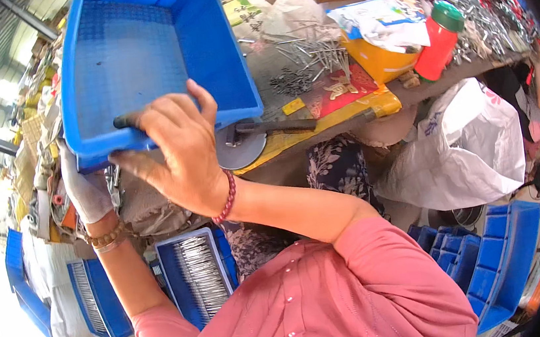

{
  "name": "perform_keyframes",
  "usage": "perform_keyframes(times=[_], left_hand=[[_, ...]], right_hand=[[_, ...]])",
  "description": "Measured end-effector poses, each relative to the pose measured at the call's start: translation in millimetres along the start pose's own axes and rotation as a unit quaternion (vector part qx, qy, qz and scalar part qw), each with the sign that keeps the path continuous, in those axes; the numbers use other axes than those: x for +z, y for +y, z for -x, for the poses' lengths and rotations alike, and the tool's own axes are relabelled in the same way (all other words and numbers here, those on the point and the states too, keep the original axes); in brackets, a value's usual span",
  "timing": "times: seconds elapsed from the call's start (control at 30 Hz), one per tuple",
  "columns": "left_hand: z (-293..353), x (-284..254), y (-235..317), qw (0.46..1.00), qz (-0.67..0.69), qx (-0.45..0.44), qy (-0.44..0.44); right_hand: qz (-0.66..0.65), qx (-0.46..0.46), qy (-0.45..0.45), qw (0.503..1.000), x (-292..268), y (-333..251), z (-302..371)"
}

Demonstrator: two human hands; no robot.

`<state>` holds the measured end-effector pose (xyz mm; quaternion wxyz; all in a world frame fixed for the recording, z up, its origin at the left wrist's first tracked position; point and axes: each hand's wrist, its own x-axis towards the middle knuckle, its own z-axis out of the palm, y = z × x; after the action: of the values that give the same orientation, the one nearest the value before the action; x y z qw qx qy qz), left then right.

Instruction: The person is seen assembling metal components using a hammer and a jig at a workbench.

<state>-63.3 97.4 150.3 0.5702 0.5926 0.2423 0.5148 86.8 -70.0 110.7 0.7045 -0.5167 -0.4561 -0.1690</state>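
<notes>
A blue plastic bin (pixel 137 57), with nothing visible in it but dusty stains, is tilted up over the left part of the bench. Its near rim is pinched by my right hand (pixel 174 146), fingers over the top and thumb below; the thumb and a fingertip look blackened or covered. At the bin's near left corner my left hand (pixel 83 186), in a pale glove, holds the side, its fingers mostly hidden behind the wall. Just right of the bin, a hammer (pixel 272 127) rests across a round grey metal plate (pixel 241 148) at the bench edge.
Loose nails or pins (pixel 320 53) and small dark parts (pixel 297 82) lie on the bench by a yellow container (pixel 381 59) and a red bottle with green cap (pixel 440 42). A white sack (pixel 461 147) stands at right. Blue bins (pixel 195 270) of metal rods sit below.
</notes>
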Motion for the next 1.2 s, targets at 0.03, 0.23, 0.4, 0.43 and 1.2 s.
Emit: perform_keyframes(times=[0.03,0.23,0.4,0.43,1.2], left_hand=[[-6.6,7.7,1.7,0.999,0.005,-0.003,-0.035],[-24.6,46.8,-6.0,0.849,-0.422,0.302,-0.1],[-13.3,76.6,-0.9,0.906,-0.345,0.233,-0.078],[-10.7,83.3,2.5,0.895,-0.368,0.234,-0.093],[61.0,237.0,40.5,0.821,-0.47,0.303,-0.113]], right_hand=[[-0.018,0.007,0.034,0.999,-1.3,8.2,-6.6],[-0.089,0.083,0.064,0.99,-17.9,56.1,-6.0],[-0.09,0.06,0.069,0.992,-32.0,71.0,1.8],[-0.088,0.063,0.074,0.991,-34.7,75.2,4.8],[-0.287,0.138,0.154,0.935,-99.2,103.8,33.7]])
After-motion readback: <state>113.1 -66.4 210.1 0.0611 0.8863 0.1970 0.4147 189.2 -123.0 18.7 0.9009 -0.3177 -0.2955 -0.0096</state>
